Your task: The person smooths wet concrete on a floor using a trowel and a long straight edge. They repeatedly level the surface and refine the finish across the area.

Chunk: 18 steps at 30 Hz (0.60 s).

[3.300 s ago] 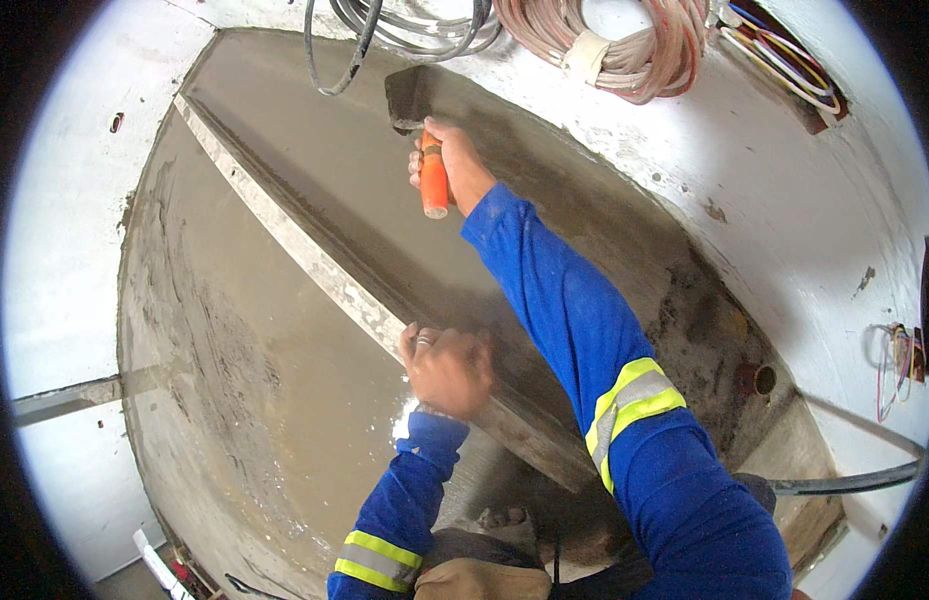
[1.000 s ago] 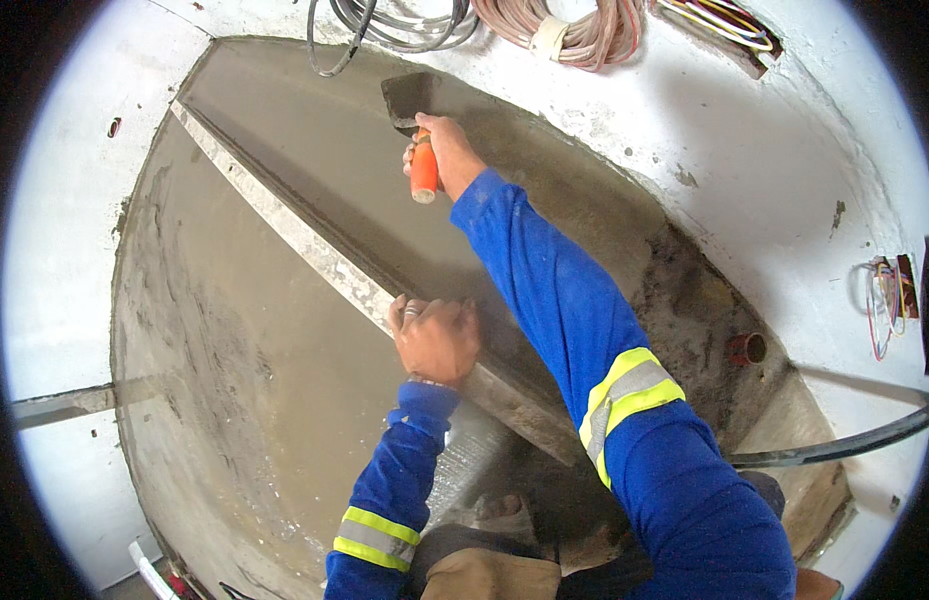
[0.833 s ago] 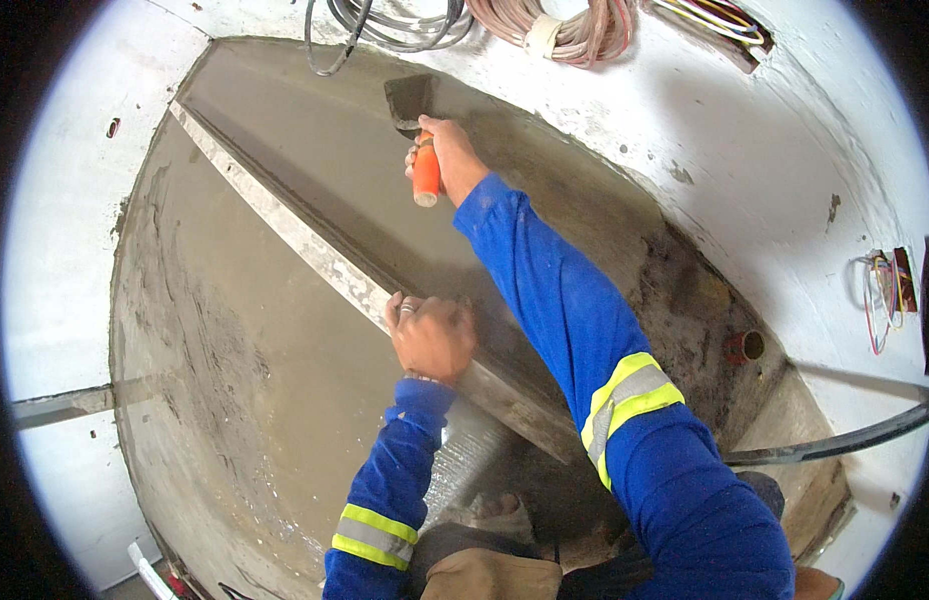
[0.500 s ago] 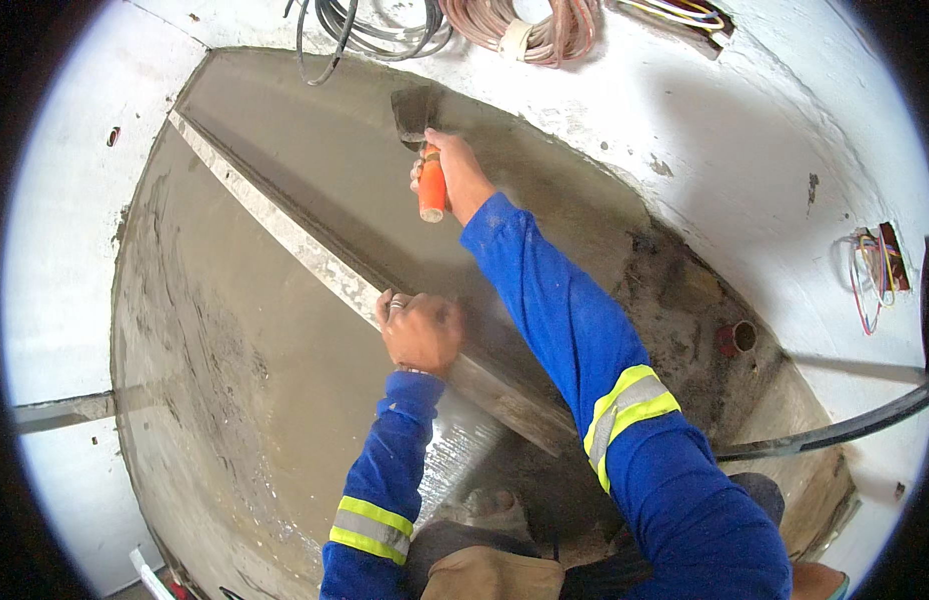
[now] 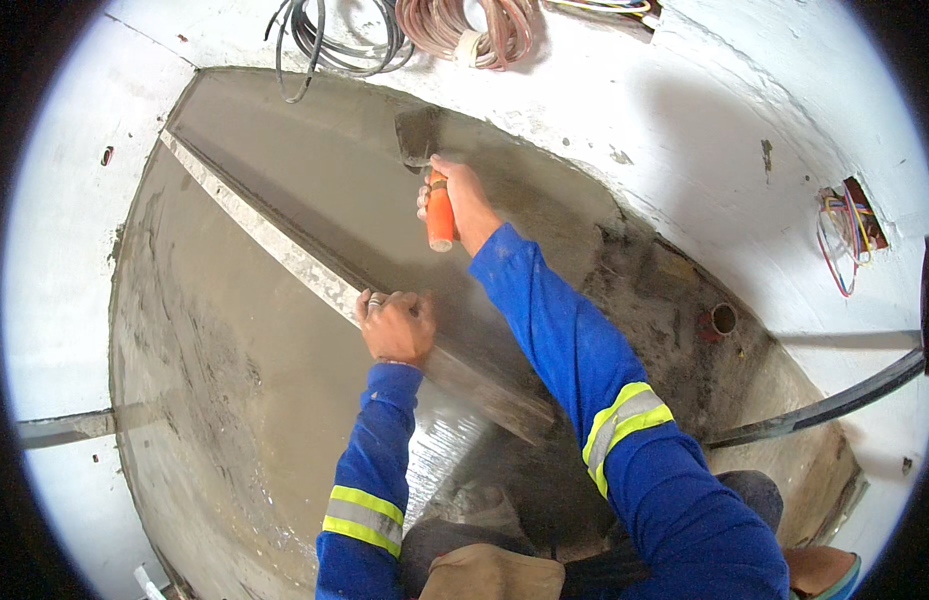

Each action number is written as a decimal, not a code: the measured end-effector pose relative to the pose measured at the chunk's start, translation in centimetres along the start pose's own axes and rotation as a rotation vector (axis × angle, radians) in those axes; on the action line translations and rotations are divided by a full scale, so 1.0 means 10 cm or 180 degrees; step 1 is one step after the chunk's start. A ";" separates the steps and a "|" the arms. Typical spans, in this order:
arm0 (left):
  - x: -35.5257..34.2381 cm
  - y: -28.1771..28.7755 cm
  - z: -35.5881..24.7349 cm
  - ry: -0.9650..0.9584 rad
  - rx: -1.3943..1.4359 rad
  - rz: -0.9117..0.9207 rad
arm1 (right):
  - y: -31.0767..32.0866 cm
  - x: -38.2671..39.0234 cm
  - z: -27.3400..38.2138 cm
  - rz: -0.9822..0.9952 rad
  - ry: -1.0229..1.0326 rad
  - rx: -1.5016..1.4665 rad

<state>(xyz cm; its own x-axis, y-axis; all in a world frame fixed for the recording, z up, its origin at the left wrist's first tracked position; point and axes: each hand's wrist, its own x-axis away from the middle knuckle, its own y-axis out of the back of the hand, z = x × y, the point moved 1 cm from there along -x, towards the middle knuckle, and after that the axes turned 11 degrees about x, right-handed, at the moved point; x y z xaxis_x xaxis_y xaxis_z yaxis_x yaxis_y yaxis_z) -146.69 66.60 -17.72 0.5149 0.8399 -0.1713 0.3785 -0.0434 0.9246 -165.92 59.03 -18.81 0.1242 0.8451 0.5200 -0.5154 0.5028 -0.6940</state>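
- The left hand [image 5: 398, 328] covers a stretch of the bar [image 5: 260, 225]; its fingertips are hidden.
- The right hand [image 5: 462, 203] hides part of the trowel [image 5: 440, 218] around the grip; whether the dark blade [image 5: 418, 135] touches the cement [image 5: 315, 160] cannot be told.
- The upper edge cuts off the black cable [image 5: 360, 68], the reddish coil [image 5: 505, 38] and some wires [image 5: 610, 6].
- The pipe [image 5: 723, 319] is too dark inside to read.
- The lower edge cuts both sleeves [image 5: 575, 320] and a sandal [image 5: 847, 577].
- A white thing [image 5: 148, 582], lower left, is too small to identify.
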 end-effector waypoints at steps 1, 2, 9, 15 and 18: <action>-0.01 0.00 -0.02 -0.0005 -0.0019 -0.0011 | 0.04 0.03 0.01 -0.0032 0.0017 0.0009; -0.02 0.00 -0.04 0.0006 -0.0009 0.0023 | 0.08 0.05 0.01 -0.0008 0.0012 -0.0044; -0.01 0.01 -0.06 0.0066 0.0004 0.0096 | 0.23 0.28 -0.01 -0.0131 -0.0091 -0.0149; -0.01 -0.02 -0.04 0.0004 0.0088 -0.0118 | 0.34 0.44 -0.04 -0.0104 -0.0097 -0.0272; 0.00 -0.01 -0.03 -0.0003 0.0025 -0.0083 | 0.42 0.51 -0.07 -0.0102 -0.0057 -0.0256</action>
<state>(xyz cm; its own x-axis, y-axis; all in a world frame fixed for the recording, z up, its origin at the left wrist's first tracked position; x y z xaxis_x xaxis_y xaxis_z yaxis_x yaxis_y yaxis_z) -146.96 66.73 -17.74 0.5057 0.8403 -0.1957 0.3979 -0.0259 0.9171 -166.87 65.60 -19.36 0.1240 0.8254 0.5508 -0.4415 0.5430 -0.7143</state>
